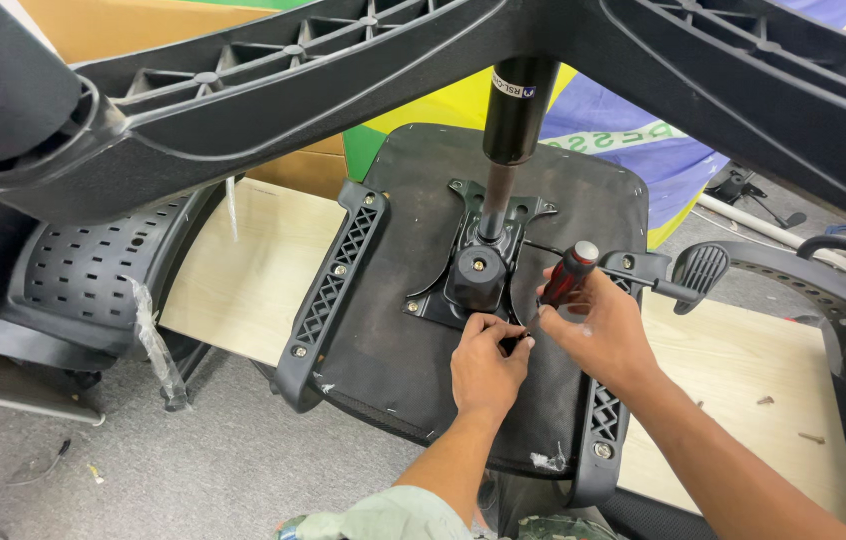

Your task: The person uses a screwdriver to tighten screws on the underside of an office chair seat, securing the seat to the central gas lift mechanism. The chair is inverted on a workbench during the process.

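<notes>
**Two hands at the metal plate under an upturned chair seat**

The black, flat, cloth-covered chair seat (413, 350) lies upside down on a pale wooden board (243, 270). In its middle sits a black metal plate (478, 270) with a black post (515, 110) standing up from it.

The left hand (488, 368) has its fingertips pressed together, pinching something small at the plate's 5 o'clock corner; it is too small to tell what. The right hand (598, 330) is curled tight around a red and black screwdriver (568, 275), just beside the left hand.

Black plastic chair legs (343, 60) hang over the top, so room above is tight. Two black plastic side brackets (328, 290) hem in the seat's edges. The grey floor (193, 470) at 7 o'clock has open room.

A brown cardboard box (123, 25) sits at 11 o'clock. A yellow, green and blue printed bag (603, 130) lies at 1 o'clock. A white label wraps the post.
</notes>
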